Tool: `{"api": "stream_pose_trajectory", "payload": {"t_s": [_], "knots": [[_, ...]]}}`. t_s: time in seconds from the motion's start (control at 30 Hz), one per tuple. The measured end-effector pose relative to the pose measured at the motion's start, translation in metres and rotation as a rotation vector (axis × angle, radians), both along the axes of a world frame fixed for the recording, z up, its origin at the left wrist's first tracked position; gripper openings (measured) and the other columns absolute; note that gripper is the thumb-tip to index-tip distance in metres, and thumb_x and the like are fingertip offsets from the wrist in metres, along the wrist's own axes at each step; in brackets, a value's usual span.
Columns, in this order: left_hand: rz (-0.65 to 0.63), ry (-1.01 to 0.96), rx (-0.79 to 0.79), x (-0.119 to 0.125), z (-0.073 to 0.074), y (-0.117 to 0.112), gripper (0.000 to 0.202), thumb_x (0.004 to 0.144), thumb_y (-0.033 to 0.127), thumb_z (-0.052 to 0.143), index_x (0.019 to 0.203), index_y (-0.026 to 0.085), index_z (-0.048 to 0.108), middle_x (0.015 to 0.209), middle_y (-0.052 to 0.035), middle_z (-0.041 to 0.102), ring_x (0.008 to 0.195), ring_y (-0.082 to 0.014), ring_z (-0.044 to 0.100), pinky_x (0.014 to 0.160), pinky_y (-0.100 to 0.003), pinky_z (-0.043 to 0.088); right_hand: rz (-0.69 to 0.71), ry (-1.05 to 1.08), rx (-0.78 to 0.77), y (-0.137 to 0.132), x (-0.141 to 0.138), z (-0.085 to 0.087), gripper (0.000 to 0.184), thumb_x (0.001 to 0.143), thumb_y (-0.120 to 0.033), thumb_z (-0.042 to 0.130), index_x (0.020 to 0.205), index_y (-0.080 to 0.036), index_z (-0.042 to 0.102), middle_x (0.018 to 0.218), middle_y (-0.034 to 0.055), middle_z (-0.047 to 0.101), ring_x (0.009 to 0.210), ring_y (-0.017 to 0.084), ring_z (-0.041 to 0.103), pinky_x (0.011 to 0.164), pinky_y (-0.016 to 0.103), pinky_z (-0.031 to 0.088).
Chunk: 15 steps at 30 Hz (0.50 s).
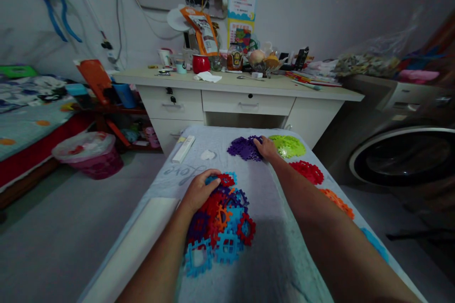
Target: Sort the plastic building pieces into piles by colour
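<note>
In the head view, a mixed pile of interlocking plastic building pieces (224, 215) in red, blue, purple and orange lies on the cloth-covered table (263, 227). My left hand (202, 188) is at the pile's far left edge, thumb and fingers closed around a blue plastic piece (210, 180). Farther off, my right hand (266, 147) reaches to a heap of purple pieces (243, 148), its fingers pinched at the right side of that heap. Beside it lie lime-green pieces (289, 146). Red pieces (308, 172), orange pieces (337, 202) and blue pieces (376, 242) follow down the right edge.
A white narrow box (184, 149) lies at the table's far left, near a small white scrap (208, 155). Beyond stands a white desk (227, 84) crowded with jars and papers. A washing machine (401, 118) is at right, a pink bin (94, 156) at left.
</note>
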State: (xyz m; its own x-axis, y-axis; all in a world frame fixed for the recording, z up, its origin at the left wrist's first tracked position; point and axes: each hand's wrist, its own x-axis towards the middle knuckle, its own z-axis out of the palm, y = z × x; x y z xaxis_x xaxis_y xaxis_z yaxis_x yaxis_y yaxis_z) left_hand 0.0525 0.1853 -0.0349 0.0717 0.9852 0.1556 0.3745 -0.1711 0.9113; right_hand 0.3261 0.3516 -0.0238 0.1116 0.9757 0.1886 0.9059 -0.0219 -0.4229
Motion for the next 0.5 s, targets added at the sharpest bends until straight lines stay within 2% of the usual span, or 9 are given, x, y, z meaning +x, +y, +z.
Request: {"api": "stream_pose_trajectory", "payload": {"t_s": [0.17, 0.37, 0.5], "knots": [[-0.015, 0.001, -0.013, 0.000, -0.001, 0.000, 0.032, 0.079, 0.040, 0.060, 0.103, 0.021, 0.070, 0.109, -0.0049, 0.071, 0.106, -0.0252, 0.063, 0.101, -0.040, 0.044, 0.014, 0.023, -0.038, -0.002, -0.011, -0.002, 0.061, 0.091, -0.057, 0.045, 0.140, -0.019, 0.048, 0.133, 0.0174, 0.056, 0.120, 0.030, 0.054, 0.099, 0.044, 0.040], [-0.020, -0.012, -0.023, 0.000, 0.002, -0.001, 0.033, 0.079, 0.041, 0.060, 0.104, 0.020, 0.069, 0.106, -0.0052, 0.071, 0.104, -0.0246, 0.064, 0.099, -0.039, 0.044, 0.071, 0.068, -0.026, -0.006, -0.025, 0.001, 0.055, 0.091, -0.045, 0.048, 0.140, -0.021, 0.047, 0.137, 0.0143, 0.054, 0.123, 0.028, 0.052, 0.101, 0.041, 0.040], [-0.015, -0.020, -0.016, 0.000, 0.003, -0.001, 0.032, 0.079, 0.041, 0.060, 0.101, 0.020, 0.069, 0.106, -0.0051, 0.071, 0.105, -0.0247, 0.063, 0.100, -0.039, 0.043, 0.136, 0.180, 0.013, -0.006, -0.027, 0.005, 0.066, 0.090, -0.038, 0.048, 0.151, -0.019, 0.029, 0.140, 0.0109, 0.054, 0.126, 0.026, 0.052, 0.104, 0.038, 0.039]]}}
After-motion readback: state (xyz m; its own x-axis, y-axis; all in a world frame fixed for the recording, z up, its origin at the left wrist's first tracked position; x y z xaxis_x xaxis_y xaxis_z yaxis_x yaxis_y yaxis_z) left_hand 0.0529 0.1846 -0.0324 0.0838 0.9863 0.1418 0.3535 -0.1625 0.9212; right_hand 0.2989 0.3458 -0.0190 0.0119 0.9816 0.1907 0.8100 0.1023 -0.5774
